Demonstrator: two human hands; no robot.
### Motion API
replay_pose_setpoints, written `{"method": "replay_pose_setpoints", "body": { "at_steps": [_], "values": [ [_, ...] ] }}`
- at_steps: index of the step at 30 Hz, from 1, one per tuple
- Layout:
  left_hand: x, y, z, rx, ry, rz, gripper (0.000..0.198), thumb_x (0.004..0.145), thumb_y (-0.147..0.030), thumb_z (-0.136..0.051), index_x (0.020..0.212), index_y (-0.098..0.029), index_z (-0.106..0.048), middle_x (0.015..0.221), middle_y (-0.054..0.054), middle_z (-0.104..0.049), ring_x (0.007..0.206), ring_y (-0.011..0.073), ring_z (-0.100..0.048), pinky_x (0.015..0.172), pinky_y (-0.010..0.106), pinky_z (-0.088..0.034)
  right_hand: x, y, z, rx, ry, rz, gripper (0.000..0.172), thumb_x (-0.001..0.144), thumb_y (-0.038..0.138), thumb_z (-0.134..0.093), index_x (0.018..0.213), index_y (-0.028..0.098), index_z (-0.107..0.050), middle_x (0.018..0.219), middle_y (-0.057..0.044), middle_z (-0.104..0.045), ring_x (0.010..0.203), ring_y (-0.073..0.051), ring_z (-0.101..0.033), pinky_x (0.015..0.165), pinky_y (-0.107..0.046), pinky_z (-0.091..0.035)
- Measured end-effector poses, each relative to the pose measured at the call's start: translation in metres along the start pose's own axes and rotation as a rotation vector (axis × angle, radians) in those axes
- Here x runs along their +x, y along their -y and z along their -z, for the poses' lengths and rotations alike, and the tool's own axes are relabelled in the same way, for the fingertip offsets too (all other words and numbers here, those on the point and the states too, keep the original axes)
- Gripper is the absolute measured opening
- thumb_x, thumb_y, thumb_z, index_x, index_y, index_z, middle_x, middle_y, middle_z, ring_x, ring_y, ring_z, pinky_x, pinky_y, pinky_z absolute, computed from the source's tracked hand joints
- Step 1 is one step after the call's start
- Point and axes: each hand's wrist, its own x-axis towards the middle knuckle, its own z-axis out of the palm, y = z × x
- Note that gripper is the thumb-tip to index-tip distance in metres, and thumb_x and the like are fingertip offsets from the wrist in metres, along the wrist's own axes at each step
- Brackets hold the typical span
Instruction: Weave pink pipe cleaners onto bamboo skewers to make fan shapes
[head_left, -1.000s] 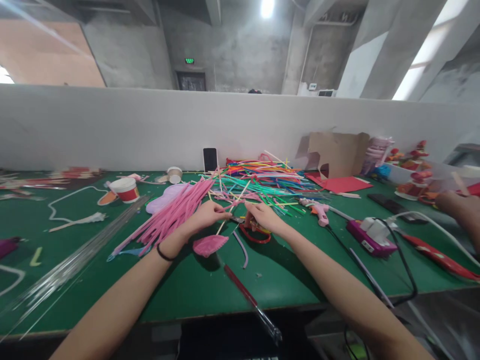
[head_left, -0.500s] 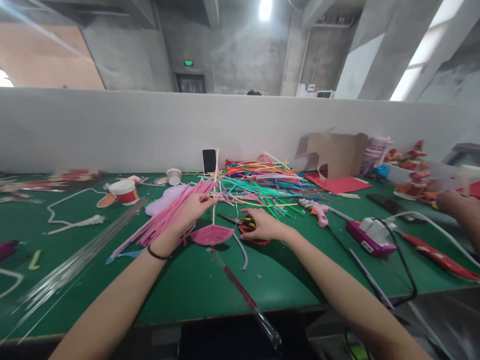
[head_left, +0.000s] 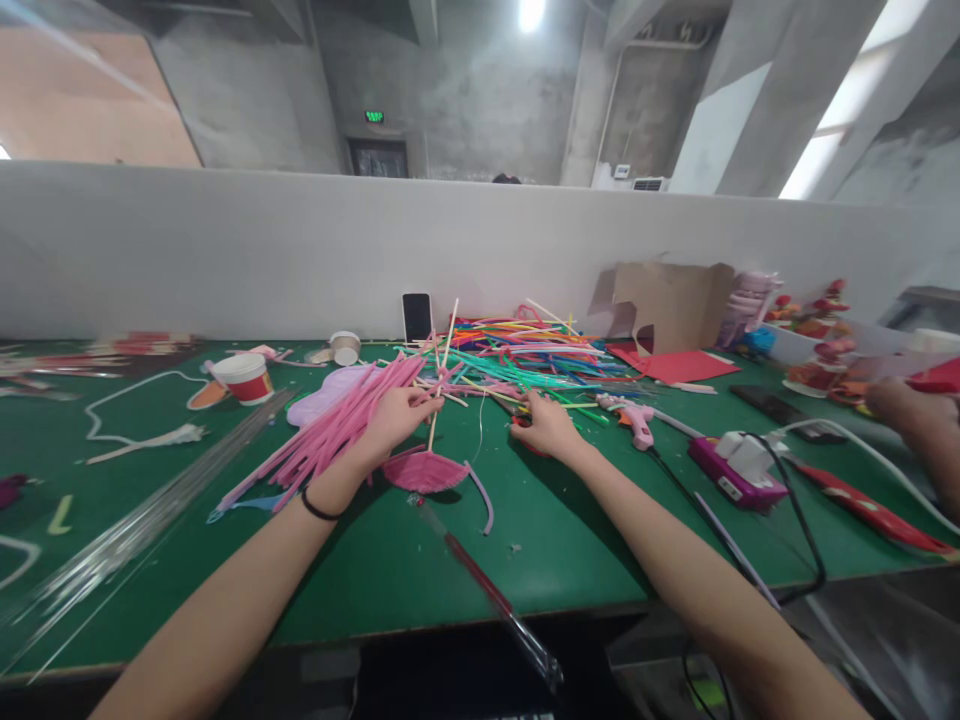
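My left hand (head_left: 396, 415) is closed, with thumb and fingertips pinching a thin pale stick (head_left: 432, 432). A pink fan-shaped piece made of fuzzy pipe cleaners (head_left: 425, 472) is at the stick's lower end. Under and beside that wrist lies a bundle of pink pipe cleaners (head_left: 322, 425). My right hand (head_left: 551, 425) is closed round the scissors (head_left: 512, 405), which lie low over the table and are mostly hidden by the fingers. A short lilac pipe cleaner (head_left: 484, 500) rests right of the fan piece.
A heap of coloured pipe cleaners (head_left: 517, 350) lies at the back. To the right are a pink glue gun (head_left: 641, 425) and a purple power strip (head_left: 731, 475) with cables. Another person's hand (head_left: 911, 415) shows at far right. A paper cup (head_left: 246, 380) stands left.
My right hand has moved right and away from me, and the scissors have shifted with it. My left hand still pinches the stick, whose top now leans further right.
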Motion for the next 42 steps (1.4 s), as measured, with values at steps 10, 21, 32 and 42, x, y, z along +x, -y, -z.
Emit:
{"method": "replay_pose_setpoints", "body": {
  "at_steps": [10,21,32,42],
  "values": [
    [-0.002,-0.001,-0.011,0.075,0.213,-0.134,0.04,0.089,-0.052,-0.051,0.081,-0.017,-0.068,0.072,0.002,-0.068,0.065,0.0171,-0.06,0.059,0.026,-0.042,-0.013,0.044,-0.008,1.495,0.353,-0.196,0.03,0.091,0.043,-0.061,0.114,0.024,-0.061,0.118,-0.006,-0.07,0.101,-0.018,-0.071,0.087,-0.033,-0.056],
    [-0.009,-0.005,0.005,0.664,0.067,-0.606,0.03,0.099,-0.034,-0.044,0.103,-0.017,-0.069,0.1,0.01,-0.071,0.091,0.0216,-0.066,0.072,0.03,-0.047,0.0,0.016,0.009,1.817,0.328,-0.443,0.014,0.091,0.019,-0.056,0.102,0.02,-0.064,0.108,-0.004,-0.075,0.1,-0.017,-0.072,0.089,-0.034,-0.056],
    [-0.005,0.003,0.007,0.748,0.056,-0.453,0.029,0.097,-0.029,-0.045,0.095,-0.016,-0.071,0.095,0.01,-0.069,0.089,0.0235,-0.064,0.075,0.034,-0.048,0.003,0.012,0.006,1.562,0.162,-0.483,0.021,0.094,0.018,-0.049,0.107,0.022,-0.065,0.07,0.003,-0.067,0.068,-0.01,-0.067,0.066,-0.024,-0.052],
    [-0.008,0.001,-0.009,0.492,0.196,-0.677,0.018,0.089,-0.03,-0.06,0.084,-0.02,-0.075,0.113,0.011,-0.06,0.112,0.0277,-0.053,0.101,0.046,-0.041,0.003,0.005,-0.016,0.545,-0.099,0.162,0.032,0.092,0.03,-0.052,0.121,0.021,-0.062,0.106,-0.009,-0.069,0.1,-0.023,-0.062,0.095,-0.04,-0.045]
  ]
}}
